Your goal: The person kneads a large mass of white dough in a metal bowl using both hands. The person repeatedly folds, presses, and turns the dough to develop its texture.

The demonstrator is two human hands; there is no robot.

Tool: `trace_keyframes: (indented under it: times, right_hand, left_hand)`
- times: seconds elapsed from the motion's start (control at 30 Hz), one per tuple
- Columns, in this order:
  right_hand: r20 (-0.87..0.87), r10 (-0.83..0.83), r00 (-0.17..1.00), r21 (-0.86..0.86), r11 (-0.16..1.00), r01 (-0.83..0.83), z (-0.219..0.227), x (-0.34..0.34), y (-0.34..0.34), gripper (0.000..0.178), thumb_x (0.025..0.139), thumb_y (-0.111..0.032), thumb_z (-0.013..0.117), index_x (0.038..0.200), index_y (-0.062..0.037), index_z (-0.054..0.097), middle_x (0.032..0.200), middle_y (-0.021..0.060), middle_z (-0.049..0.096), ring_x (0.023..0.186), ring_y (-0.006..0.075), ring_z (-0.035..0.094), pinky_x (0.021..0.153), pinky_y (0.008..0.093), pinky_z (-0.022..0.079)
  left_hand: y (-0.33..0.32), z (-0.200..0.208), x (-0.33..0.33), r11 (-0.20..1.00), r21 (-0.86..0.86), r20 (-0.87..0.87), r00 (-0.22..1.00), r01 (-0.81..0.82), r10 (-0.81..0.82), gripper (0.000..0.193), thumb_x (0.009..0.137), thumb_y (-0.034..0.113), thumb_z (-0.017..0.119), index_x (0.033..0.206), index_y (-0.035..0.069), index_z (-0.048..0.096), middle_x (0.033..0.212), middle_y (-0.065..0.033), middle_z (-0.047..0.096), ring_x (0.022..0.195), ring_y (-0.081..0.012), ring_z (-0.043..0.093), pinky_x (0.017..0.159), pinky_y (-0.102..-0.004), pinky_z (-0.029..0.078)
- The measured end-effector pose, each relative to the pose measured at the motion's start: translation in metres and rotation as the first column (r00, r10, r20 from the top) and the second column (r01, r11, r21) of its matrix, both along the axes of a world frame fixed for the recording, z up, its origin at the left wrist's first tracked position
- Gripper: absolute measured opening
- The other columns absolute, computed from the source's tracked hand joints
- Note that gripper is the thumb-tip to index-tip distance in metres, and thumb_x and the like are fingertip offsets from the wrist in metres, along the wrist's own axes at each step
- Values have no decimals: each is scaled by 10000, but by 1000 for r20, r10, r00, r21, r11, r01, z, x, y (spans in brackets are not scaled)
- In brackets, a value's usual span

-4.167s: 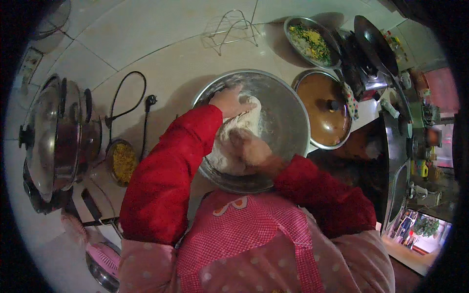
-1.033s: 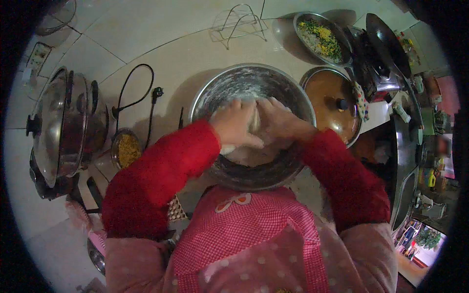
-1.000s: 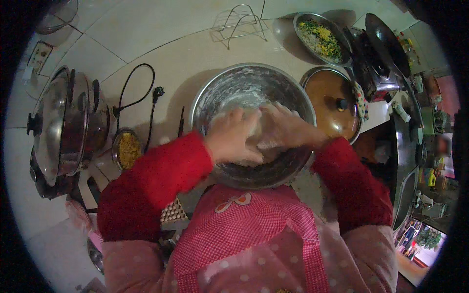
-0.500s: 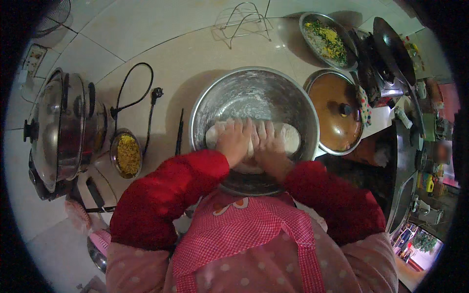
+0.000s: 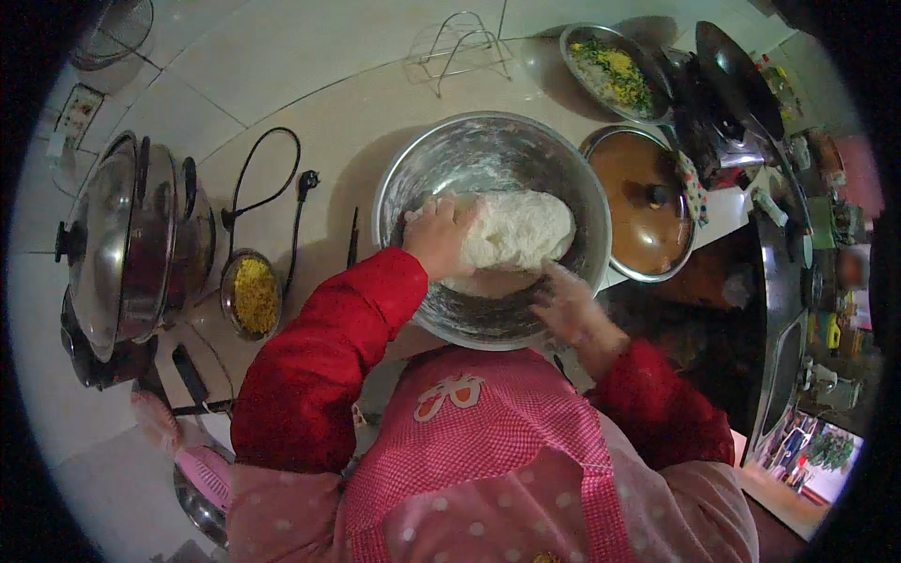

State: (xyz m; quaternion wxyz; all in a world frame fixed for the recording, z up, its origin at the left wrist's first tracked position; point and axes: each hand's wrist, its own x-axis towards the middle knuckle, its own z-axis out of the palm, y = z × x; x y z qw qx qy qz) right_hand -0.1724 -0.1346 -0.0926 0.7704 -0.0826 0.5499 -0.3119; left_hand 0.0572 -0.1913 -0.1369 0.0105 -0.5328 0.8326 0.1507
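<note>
A floury white lump of dough point(image 5: 519, 230) lies in a wide metal bowl point(image 5: 402, 169) in front of me. My left hand point(image 5: 439, 236) grips the dough's left end, with the fingers curled over it. Near the bowl's right front rim is my right hand point(image 5: 574, 308), slightly blurred, its fingers apart and holding nothing. Its fingertips come close to the dough's lower right edge; whether they touch cannot be told. Flour and dough streaks coat the bowl's inner wall. Red sleeves cover both forearms.
Right of the bowl sits a lidded pan point(image 5: 648, 211); behind it, a bowl of chopped greens and yellow bits point(image 5: 612, 80) and a wok point(image 5: 737, 80). Leftward are a small bowl of yellow crumbly food point(image 5: 253, 296), a black cord point(image 5: 298, 211) and a large lidded pot point(image 5: 122, 244). A wire rack point(image 5: 462, 47) stands behind.
Both hands were pressing side by side on a long dough roll. The dough is now a shorter, thicker lump; my left hand has shifted left and my right hand has come off toward the near right.
</note>
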Motion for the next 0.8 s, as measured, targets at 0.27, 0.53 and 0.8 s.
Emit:
trace_keyframes:
  times: [0.27, 0.53, 0.8]
  right_hand:
    - [-97, -132, 986, -289, 952, 100, -60, 40, -19, 456, 847, -146, 663, 1236, -71, 437, 1048, 84, 554, 785, 197, 548, 639, 345, 489]
    - [-539, 186, 821, -417, 788, -452, -33, 13, -84, 341, 826, -197, 690, 1028, 43, 555, 850, 126, 601, 734, 210, 592, 562, 316, 493]
    - [-569, 109, 815, -517, 723, -458, -74, -2, -73, 575, 855, -220, 681, 1254, 17, 341, 1146, 171, 509, 1093, 226, 481, 911, 369, 424]
  left_hand:
    - [-41, -23, 10, 958, 242, -299, 927, -155, 225, 882, 669, 358, 756, 1413, 152, 330, 1243, -240, 500, 1051, -411, 559, 878, -468, 474]
    - [-9, -1, -6, 777, 620, -378, 825, -111, 420, 895, 764, 429, 712, 1391, -34, 272, 1313, -243, 452, 1169, -364, 503, 998, -389, 405]
    - [-28, 32, -19, 805, 562, -394, 794, -190, 462, 1060, 735, 474, 739, 1443, -24, 127, 1360, -281, 400, 1210, -363, 469, 986, -381, 407]
